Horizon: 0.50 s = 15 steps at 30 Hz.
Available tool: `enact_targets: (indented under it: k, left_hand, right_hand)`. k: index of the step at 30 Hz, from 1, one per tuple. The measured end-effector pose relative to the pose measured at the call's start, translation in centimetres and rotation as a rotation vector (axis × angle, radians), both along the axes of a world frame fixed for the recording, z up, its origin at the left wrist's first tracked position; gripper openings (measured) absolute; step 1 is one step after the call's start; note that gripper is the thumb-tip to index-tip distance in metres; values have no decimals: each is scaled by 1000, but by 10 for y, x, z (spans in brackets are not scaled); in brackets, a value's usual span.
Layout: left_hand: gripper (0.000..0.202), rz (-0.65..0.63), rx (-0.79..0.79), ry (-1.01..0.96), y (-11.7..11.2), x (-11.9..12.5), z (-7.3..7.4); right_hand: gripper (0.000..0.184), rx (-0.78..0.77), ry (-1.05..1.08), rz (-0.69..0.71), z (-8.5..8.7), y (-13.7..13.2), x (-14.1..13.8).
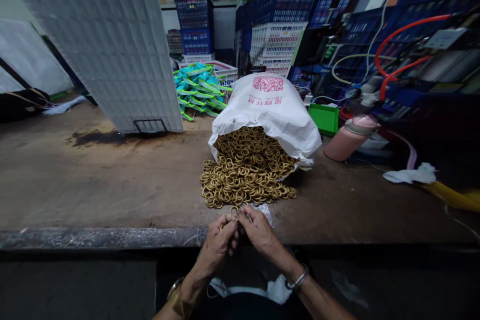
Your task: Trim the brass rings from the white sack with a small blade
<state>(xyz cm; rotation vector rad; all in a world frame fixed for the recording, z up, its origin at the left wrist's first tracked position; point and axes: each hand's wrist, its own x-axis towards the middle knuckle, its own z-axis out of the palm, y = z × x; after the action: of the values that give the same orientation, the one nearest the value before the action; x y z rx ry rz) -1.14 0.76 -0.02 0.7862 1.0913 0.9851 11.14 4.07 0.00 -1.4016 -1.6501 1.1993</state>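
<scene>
Near the front edge of the table, my left hand (219,237) pinches a gold-coloured ring (233,209) between thumb and fingers. My right hand (262,232) meets it from the other side with its fingers closed. A small thin dark thing shows at the right fingertips, too small to name. Just beyond both hands, a heap of gold-coloured rings (243,180) spreads on the table. It spills from the mouth of a white woven sack (268,110) lying on its side, with red printing on it.
On the worn table (112,185), a white padded panel (112,50) stands at left. Behind lie blue-and-green pieces (200,87). A green tray (323,119) and a pink bottle (348,140) stand right of the sack. Stacked blue crates (195,20) rise at the back.
</scene>
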Motion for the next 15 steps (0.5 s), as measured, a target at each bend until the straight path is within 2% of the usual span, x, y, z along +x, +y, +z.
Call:
enact_targets:
  k: [4, 8, 11, 15]
  left_hand:
    - [30, 0, -11, -51, -3, 0, 3]
    - [29, 45, -23, -62, -4, -1, 4]
    - [29, 57, -2, -37, -4, -2, 5]
    - [30, 59, 26, -7, -3, -1, 8]
  right_hand:
    - [31, -7, 20, 15, -1, 1, 0]
    - [24, 126, -217, -34, -7, -1, 5]
    - [15, 178, -416, 58, -9, -7, 9]
    - [33, 164, -606, 174, -4, -14, 7]
